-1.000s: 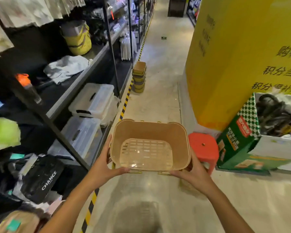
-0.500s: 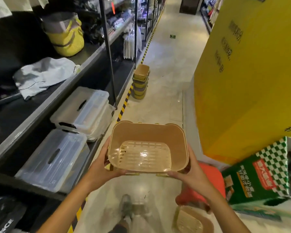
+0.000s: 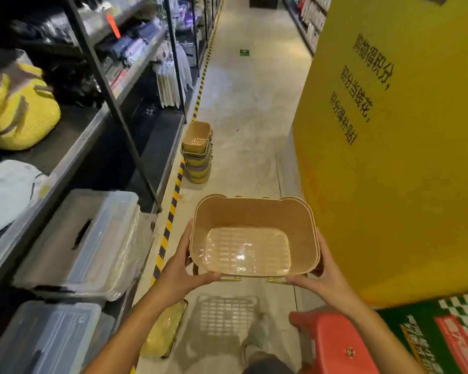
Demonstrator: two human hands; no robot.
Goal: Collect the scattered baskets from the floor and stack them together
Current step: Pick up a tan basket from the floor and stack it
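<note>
I carry a tan plastic basket with a slotted clear bottom, held level at waist height over the aisle floor. My left hand grips its near left corner and my right hand grips its near right corner. Ahead on the floor, by the striped line, stands a stack of baskets, tan on top and yellow below. Low at the left, another yellowish basket lies on the floor beside my left forearm.
Black shelving with clear lidded storage boxes lines the left. A yellow pillar stands at the right, with a red stool and a green carton at its foot. The concrete aisle runs ahead between them.
I have walked forward along the aisle with the basket in both hands. The basket stack is nearer, and the red stool and green carton have slid toward the bottom right.
</note>
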